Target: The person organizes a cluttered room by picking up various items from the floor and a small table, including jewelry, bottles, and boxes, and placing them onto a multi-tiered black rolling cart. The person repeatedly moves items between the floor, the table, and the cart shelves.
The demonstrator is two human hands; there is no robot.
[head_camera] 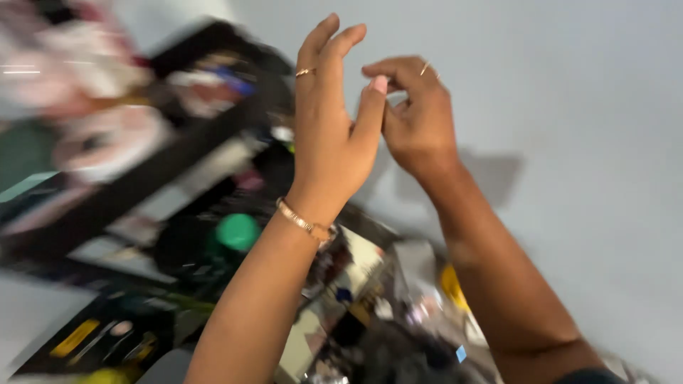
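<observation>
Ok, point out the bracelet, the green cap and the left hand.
bracelet [304,222]: head view, on the band across the left wrist.
green cap [237,231]: head view, on its blurred top.
left hand [329,139]: head view, on the back of the hand.

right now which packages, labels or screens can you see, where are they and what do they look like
Green round lid or tub: left of the left wrist, on dark shelving.
Yellow flat label or packet: bottom left, oblong, blurred.
Yellow packet: beside the right forearm, in blurred clutter.
No screen can be made out.
</observation>
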